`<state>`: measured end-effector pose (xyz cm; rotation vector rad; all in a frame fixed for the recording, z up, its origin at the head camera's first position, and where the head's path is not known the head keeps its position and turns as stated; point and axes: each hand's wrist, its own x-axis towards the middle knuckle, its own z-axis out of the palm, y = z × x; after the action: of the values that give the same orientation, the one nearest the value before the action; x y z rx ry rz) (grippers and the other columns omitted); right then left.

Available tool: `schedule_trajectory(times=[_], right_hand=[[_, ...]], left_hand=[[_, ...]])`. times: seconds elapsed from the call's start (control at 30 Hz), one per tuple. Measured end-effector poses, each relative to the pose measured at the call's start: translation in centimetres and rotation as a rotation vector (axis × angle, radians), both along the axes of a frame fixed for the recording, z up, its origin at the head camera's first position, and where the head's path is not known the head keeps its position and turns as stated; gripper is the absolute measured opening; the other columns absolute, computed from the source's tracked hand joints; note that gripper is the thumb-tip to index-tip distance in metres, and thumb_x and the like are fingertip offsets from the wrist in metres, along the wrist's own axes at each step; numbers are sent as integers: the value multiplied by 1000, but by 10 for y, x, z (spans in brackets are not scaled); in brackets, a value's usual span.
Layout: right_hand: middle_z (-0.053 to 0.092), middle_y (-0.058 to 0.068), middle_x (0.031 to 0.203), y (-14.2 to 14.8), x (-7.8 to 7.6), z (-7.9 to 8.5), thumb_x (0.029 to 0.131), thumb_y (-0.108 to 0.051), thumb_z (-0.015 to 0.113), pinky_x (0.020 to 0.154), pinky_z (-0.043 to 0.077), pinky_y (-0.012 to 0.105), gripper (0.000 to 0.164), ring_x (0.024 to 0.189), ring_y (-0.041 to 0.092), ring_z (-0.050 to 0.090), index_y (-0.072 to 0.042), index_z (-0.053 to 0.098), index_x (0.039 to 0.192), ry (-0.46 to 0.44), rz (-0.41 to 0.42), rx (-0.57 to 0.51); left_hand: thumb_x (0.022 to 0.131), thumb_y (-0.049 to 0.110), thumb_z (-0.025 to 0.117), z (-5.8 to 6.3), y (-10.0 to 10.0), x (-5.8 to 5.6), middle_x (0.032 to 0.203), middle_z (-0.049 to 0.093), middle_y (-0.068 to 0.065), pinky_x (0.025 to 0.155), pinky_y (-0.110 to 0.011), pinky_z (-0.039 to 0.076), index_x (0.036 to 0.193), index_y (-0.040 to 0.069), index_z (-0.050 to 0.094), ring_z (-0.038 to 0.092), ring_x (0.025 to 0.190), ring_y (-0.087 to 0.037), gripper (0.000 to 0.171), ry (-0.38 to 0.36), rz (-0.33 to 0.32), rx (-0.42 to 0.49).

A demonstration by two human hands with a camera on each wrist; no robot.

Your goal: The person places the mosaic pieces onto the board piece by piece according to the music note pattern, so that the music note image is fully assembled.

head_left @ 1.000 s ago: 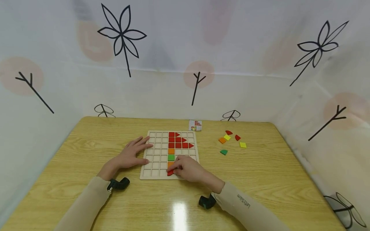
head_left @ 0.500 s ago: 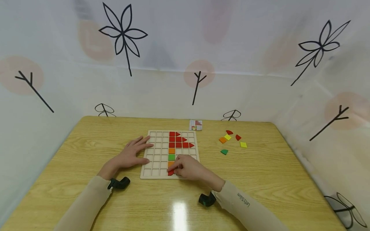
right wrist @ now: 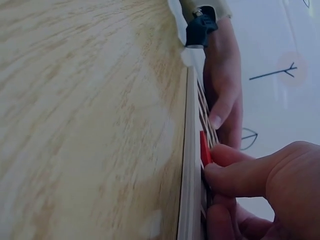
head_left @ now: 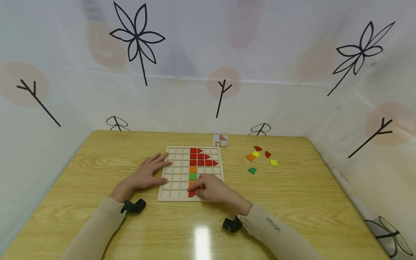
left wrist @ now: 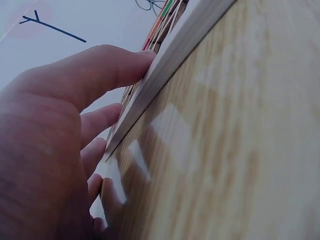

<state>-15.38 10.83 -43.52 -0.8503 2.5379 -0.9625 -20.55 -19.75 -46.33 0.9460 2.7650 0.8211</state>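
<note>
A wooden grid board lies on the table. My left hand rests on its left edge with fingers spread; in the left wrist view the thumb touches the rim. Near the board's front edge, my right hand pinches a red quarter-circle tile between thumb and index finger. The right wrist view shows that tile edge-on, slightly above the rim. Above it in the same column sit an orange tile, partly covered by the fingers, a green square and another orange square.
Red squares and triangles fill cells in the board's far rows. A small pattern card lies behind the board. To the right are several loose tiles: red, yellow, orange and green. Fabric walls surround the table.
My right index finger has shifted slightly away from the board's front edge, and more of the red tile shows. The left hand has stayed in place.
</note>
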Motion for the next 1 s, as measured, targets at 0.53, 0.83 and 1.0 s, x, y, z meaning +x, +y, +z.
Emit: schedule_trajectory(times=[0.53, 0.83, 1.0], right_hand=[[69, -6, 94, 26, -12, 4, 93, -4, 67, 67, 45, 25, 24, 78, 12, 52, -16, 79, 110, -84, -6, -150], [70, 8, 106, 92, -31, 11, 97, -7, 63, 73, 49, 33, 23, 88, 20, 61, -7, 74, 117, -25, -192, -178], [69, 14, 112, 136, -42, 7, 98, -7, 63, 74, 52, 36, 26, 98, 27, 63, -4, 71, 123, 63, -356, -161]], left_hand=[[91, 45, 69, 4, 0, 2, 164, 22, -12, 110, -70, 9, 148, 14, 50, 12, 149, -40, 68, -3, -8, 17], [90, 45, 70, 3, 1, 1, 165, 20, -8, 111, -68, 9, 150, 16, 48, 10, 150, -37, 70, -16, -2, 10], [90, 46, 69, 3, 0, 2, 164, 21, -9, 111, -69, 9, 149, 16, 49, 11, 150, -39, 69, -12, 2, 3]])
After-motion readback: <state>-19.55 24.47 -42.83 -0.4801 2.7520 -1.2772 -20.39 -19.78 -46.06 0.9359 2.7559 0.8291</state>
